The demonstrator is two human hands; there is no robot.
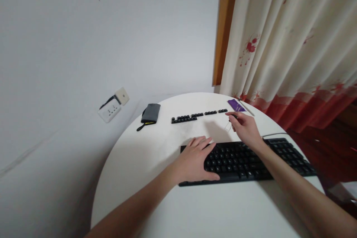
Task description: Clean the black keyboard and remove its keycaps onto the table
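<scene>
A black keyboard (231,160) lies on the white round table (128,193). My left hand (193,161) rests on its left end with the fingers spread, covering some keys there. Above the keyboard's far edge, my right hand (245,128) is closed around the dark handle of a wire keycap puller (228,126), whose thin wire loops stick out below the fingers. Loose black keycaps (184,119) stand in rows behind the keyboard. The right end of the back row lies close to my right fingertips. My right forearm hides part of the keyboard.
A grey pouch (151,113) with a black strap lies at the table's far left. At the far right are a purple packet (235,105) and a thin pale stick (248,108). A cable (275,134) runs behind the keyboard. Wall sockets (110,111) and a curtain (279,44) border the table.
</scene>
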